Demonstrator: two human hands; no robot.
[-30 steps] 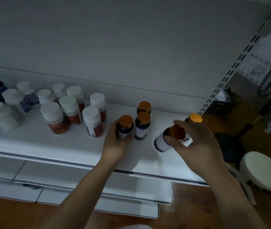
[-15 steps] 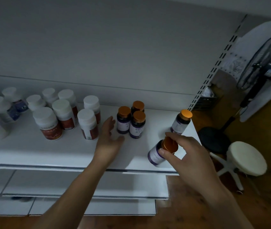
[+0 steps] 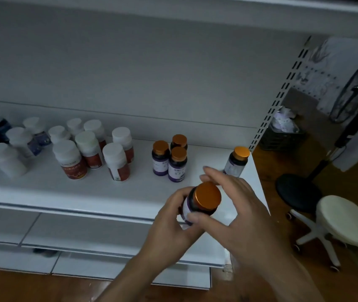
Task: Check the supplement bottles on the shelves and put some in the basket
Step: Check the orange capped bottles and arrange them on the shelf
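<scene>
Hands (image 3: 171,225) grip bottle (image 3: 206,198), cap tilted toward camera

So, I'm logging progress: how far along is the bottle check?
Done: no basket is in view, so nothing shows as packed. In hand: left hand and right hand hold one orange-capped bottle before the shelf. Left: four matching bottles and the white-capped bottles stand on it.
</scene>
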